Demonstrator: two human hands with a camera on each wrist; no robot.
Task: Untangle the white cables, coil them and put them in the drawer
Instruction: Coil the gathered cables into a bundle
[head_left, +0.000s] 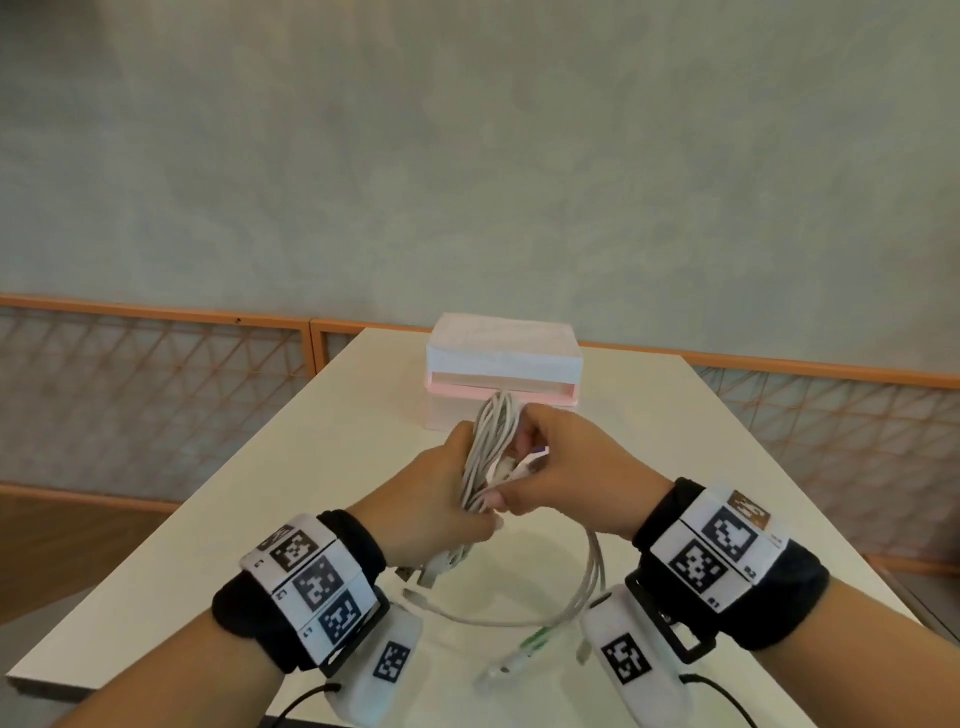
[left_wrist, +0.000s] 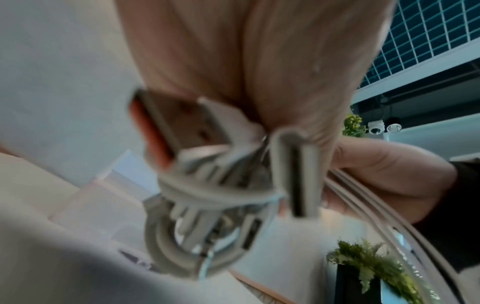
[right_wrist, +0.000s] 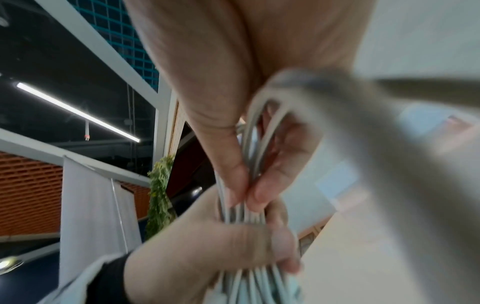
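A bundle of white cables (head_left: 491, 441) folded into long loops stands upright between my two hands above the table. My left hand (head_left: 441, 499) grips the bundle round its lower part, and plugs stick out below it (left_wrist: 182, 127). My right hand (head_left: 550, 467) pinches strands of the bundle (right_wrist: 249, 168) between thumb and fingers. Loose cable tails (head_left: 587, 587) hang from the right hand and curve down onto the table, ending in plugs near a green tie (head_left: 535, 636). The pink-and-white drawer box (head_left: 503, 364) stands behind the hands, its drawer pulled a little out.
The white table (head_left: 322, 467) runs away from me, with its near left edge (head_left: 104, 670) and right edge close by. An orange-framed lattice railing (head_left: 156, 374) stands behind the table. A plant (left_wrist: 371, 265) shows in the wrist views.
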